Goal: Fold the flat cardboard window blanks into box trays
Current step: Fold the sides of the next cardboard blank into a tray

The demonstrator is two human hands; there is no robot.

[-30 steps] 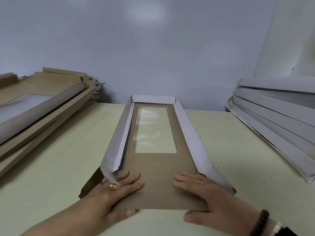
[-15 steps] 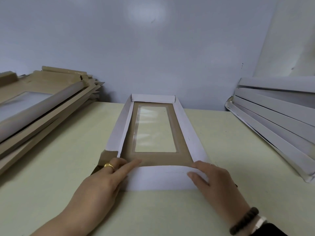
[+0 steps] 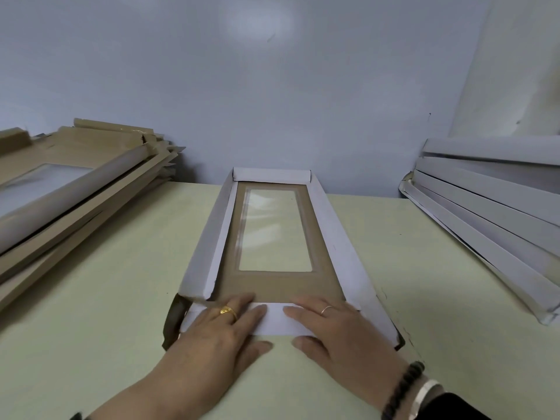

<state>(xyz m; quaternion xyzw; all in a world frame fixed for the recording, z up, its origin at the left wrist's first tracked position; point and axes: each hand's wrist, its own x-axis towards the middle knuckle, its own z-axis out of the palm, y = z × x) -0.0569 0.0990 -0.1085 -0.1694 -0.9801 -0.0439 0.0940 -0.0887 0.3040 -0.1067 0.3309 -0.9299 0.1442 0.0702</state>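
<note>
Now both hands lie flat. Left hand (image 3: 222, 331) and right hand (image 3: 336, 330) press the blank's (image 3: 274, 286) white near flap (image 3: 275, 321) down, fingers straight, grasping nothing.

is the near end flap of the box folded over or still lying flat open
Folded over. The near flap shows its white side and lies inward on the brown panel, with the left hand and right hand pressing it flat.

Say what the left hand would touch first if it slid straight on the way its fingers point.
Likely the brown panel of the cardboard tray, just past the white flap that the left hand presses flat; beyond that, the clear window.
</note>
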